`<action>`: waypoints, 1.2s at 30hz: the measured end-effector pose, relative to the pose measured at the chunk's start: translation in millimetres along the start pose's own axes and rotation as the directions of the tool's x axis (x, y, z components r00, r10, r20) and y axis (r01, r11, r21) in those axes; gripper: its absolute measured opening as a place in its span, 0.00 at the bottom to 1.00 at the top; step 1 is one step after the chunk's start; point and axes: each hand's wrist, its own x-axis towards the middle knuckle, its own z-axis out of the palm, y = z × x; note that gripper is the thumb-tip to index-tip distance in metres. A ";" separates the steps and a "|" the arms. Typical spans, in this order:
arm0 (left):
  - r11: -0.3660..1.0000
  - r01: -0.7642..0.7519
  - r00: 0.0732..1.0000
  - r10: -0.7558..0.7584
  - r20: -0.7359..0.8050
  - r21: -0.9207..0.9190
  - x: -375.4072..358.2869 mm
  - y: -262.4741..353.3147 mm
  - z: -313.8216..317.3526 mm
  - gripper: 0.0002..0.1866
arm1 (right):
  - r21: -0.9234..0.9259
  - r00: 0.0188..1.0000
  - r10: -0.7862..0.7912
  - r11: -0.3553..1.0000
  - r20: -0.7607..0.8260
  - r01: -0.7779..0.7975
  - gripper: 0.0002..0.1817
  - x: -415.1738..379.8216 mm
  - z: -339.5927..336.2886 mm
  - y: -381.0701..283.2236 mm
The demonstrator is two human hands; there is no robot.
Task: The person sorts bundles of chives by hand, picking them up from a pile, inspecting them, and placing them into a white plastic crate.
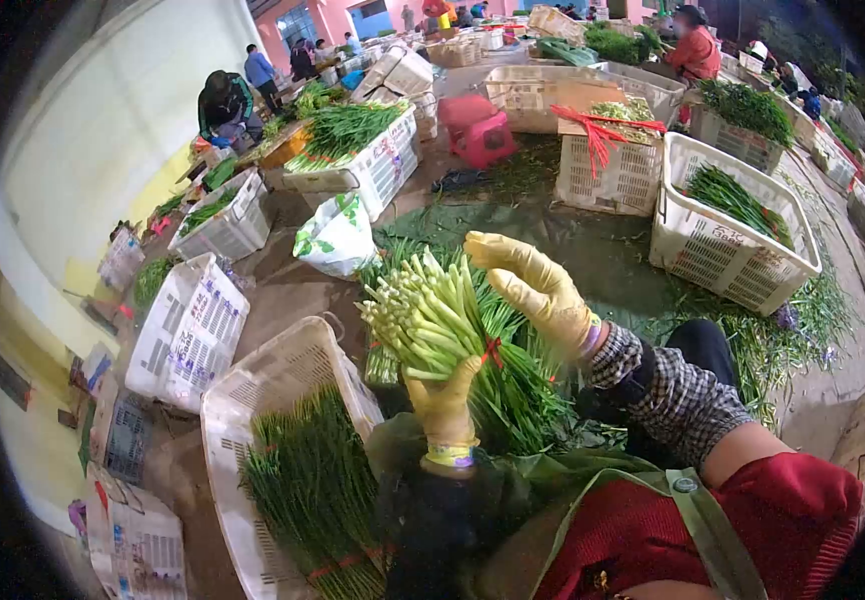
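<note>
A thick bundle of green stalks [438,310] with pale cut ends lies in front of me, tied with a red band [494,350]. My left hand [445,405], in a yellow glove, grips the bundle from below, near the pale ends. Raised at the bundle's upper right is my right hand [541,290], also gloved in yellow, its fingers apart and slightly curved with nothing in them. More green stalks lie beneath and behind the bundle.
A white crate [221,440] of green stalks stands at lower left. Another crate [723,265] is at right. A plastic bag [338,240] and pink stool [488,140] lie beyond the bundle. Co-workers sit at upper left and upper right, apart from my hands.
</note>
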 end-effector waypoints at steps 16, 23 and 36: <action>0.987 -0.030 0.967 -0.011 0.254 0.157 -11.3 -17.6 -4.0 0.42 | 0.017 0.898 0.379 0.920 0.222 -0.392 0.16 35.0 -34.8 -42.2; 0.985 0.037 0.968 -0.077 0.238 0.167 -9.4 -18.2 -9.0 0.41 | -0.111 0.980 -0.190 0.974 0.063 0.196 0.21 59.8 -102.1 -102.4; 0.996 0.086 0.996 -0.086 0.004 0.001 -3.2 -11.5 -4.7 0.45 | -0.977 0.851 -0.525 0.187 -0.011 0.103 0.21 3.7 -252.0 -74.2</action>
